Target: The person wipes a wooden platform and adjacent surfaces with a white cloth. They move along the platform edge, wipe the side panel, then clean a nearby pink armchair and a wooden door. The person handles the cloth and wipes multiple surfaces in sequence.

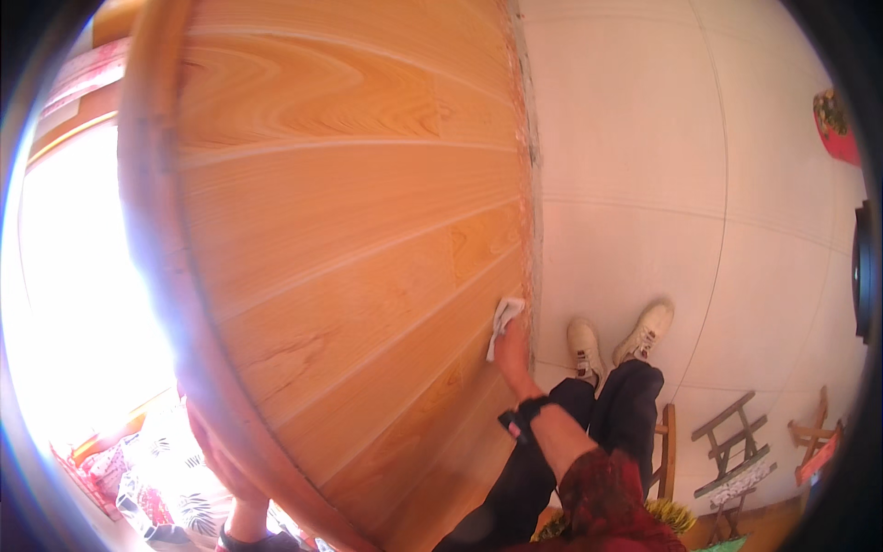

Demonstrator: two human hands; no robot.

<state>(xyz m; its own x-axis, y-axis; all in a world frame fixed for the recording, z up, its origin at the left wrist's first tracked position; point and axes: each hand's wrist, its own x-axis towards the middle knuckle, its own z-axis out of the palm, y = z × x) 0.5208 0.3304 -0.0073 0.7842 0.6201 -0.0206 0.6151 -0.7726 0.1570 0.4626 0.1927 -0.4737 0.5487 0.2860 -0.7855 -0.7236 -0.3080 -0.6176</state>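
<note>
My right hand [510, 354] presses a white cloth [505, 319] against the lower part of a wood-plank panel [345, 207], close to its rough bottom edge. A black band with a small device [524, 417] circles that wrist. At the lower left, my left hand [224, 466] grips the curved wooden rail [155, 172] along the panel's upper edge, its fingers lying along the outer side. Glare washes out part of this hand.
My beige shoes [645, 330] stand on the pale tiled floor [635, 138] beside the panel. Wooden stools [735, 441] sit at the lower right, near yellow-green foliage [669, 514]. A red pot [838, 131] is at the far right. Beyond the rail lies patterned fabric [176, 476] beside a bright window [83, 276].
</note>
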